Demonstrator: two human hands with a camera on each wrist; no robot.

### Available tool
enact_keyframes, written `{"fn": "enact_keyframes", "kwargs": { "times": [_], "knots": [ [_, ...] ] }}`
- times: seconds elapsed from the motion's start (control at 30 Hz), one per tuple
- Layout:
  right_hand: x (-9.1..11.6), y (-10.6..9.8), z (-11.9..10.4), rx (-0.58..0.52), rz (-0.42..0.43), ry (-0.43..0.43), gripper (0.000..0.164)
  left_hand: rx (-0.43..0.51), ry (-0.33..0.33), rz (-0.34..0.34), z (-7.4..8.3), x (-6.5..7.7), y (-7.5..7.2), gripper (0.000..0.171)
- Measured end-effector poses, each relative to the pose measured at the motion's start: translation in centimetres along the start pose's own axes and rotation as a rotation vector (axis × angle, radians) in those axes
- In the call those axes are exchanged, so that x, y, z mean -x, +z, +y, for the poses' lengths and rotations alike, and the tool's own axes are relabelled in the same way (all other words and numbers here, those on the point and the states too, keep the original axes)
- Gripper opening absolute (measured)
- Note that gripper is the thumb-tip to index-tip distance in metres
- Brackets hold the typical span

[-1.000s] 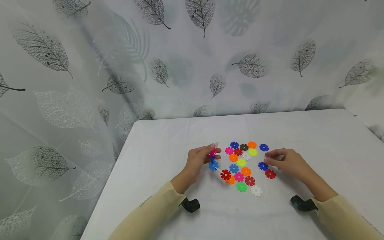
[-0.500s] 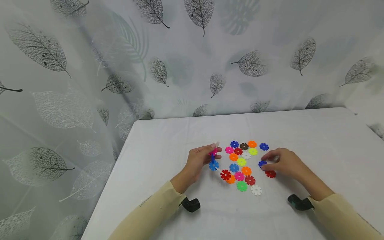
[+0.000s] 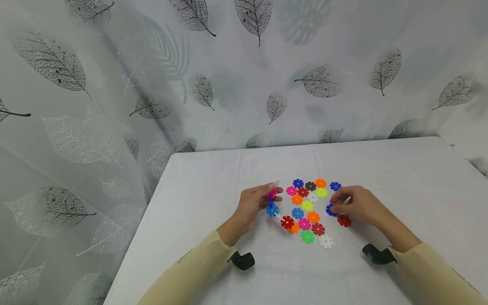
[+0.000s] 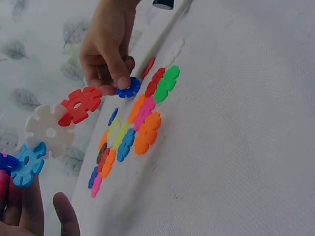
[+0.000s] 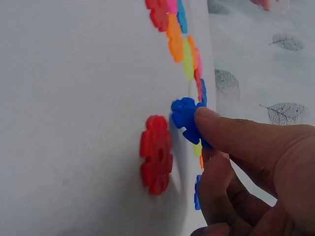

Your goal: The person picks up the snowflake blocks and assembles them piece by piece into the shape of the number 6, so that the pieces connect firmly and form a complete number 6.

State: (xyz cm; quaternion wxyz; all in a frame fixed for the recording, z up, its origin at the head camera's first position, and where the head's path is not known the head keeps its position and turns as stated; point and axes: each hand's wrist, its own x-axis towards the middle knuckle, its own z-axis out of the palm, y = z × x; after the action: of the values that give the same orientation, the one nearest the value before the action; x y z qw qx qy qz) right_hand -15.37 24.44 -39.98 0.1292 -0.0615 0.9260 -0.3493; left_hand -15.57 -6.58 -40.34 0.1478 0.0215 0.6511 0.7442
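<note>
Disc chain [image 3: 272,210], long axis slanting rightward, left hand [image 3: 249,204] gripping it; right hand [image 3: 362,205] pinching blue disc [image 5: 184,118]

Both the left grip [image 3: 249,205] and the right grip [image 3: 358,203] are bare hands, each with four fingers and a thumb. Behind the left grip, past a bare wrist, starts a pale yellow-beige left sleeve [image 3: 187,271], long and plain, with small dark lettering [image 3: 185,255] along its forearm. The matching right sleeve [image 3: 438,275] lies behind the right grip and carries a thin dark marking, too small to read. At each cuff, nearer the body than the grip, juts a smooth black rounded fitting: left fitting [image 3: 242,261], right fitting [image 3: 377,255].
</note>
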Motion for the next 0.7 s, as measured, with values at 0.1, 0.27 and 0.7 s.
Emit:
{"fn": "enact_keyframes", "kwargs": {
  "times": [0.1,0.27,0.7],
  "knots": [
    [0.0,-0.2,-0.5,-0.029,-0.017,-0.015,0.027,0.013,-0.005,-0.003,0.1,0.1,0.2,0.045],
    [-0.5,0.0,-2.0,-0.087,-0.027,-0.044,0.032,0.028,-0.011,-0.004,0.2,0.2,0.4,0.046],
    [-1.1,0.5,-5.8,-0.306,0.007,-0.193,0.035,0.029,-0.025,-0.030,0.2,0.4,0.6,0.049]
  ]
}}
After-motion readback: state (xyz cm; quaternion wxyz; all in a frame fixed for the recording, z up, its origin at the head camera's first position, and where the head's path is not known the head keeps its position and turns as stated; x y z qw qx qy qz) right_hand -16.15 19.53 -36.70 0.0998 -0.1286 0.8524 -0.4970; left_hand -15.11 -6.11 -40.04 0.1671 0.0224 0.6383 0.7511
